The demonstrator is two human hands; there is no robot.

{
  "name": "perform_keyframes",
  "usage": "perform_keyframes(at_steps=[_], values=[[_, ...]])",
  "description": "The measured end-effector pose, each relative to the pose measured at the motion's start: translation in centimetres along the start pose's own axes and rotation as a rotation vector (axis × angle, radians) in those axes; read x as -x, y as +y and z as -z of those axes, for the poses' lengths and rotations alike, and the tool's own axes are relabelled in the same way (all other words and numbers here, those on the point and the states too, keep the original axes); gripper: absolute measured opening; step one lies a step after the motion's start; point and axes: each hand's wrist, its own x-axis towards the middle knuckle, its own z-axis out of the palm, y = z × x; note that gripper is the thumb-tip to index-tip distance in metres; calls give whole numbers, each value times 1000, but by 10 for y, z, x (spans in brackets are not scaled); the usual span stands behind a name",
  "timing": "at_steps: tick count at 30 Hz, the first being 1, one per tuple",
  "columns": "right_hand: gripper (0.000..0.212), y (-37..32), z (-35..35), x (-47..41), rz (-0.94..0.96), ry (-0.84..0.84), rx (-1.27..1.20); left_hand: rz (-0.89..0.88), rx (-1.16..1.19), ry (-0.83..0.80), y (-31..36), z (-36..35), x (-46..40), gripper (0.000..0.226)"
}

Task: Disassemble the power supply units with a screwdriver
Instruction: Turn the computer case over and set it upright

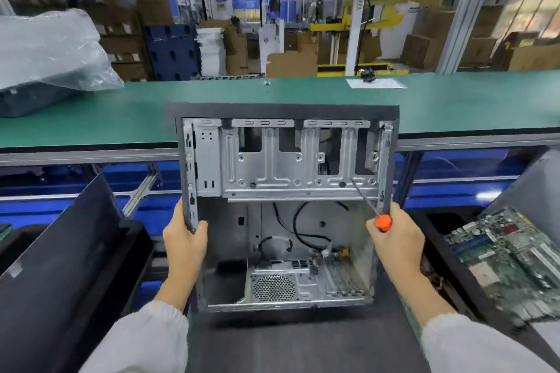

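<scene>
An open computer case [283,160] with a black frame and bare metal inside is held up in front of me, its open side facing me. My left hand [185,239] grips the case's left edge. My right hand [394,236] holds the case's right edge and also grips a screwdriver [382,222] with an orange handle. The screwdriver's thin shaft points up and left across the drive cage. Black cables [303,230] hang loose inside the case, and a round perforated vent [272,288] sits near its bottom.
A long green conveyor belt [454,103] runs across behind the case. A black side panel [60,254] leans in a bin at the left. Green circuit boards [509,254] fill a bin at the right. A plastic-wrapped unit [51,54] lies at the far left of the belt.
</scene>
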Motion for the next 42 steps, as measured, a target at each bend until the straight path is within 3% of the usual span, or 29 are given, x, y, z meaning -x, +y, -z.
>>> perform_keyframes(at_steps=[4, 15, 20, 24, 28, 31, 42], values=[[10, 0, -9, 10, 92, 66, -13, 65, 52, 35, -18, 4, 20, 47], [34, 11, 6, 45, 5, -26, -32, 151, 125, -85, -22, 25, 60, 55], [25, 8, 12, 45, -25, -79, 5, 191, 106, -152, -22, 32, 59, 46], [25, 9, 17, 47, -78, -150, 16, 409, 64, -332, -14, 39, 38, 14], [20, 12, 28, 47, -161, -376, -23, 744, 64, -639, -4, 56, 14, 23], [17, 11, 31, 42, -200, -489, 3, 817, 76, -806, -2, 64, 7, 23], [23, 14, 27, 38, -119, -460, -80, 757, 189, -657, -8, 52, 4, 24]])
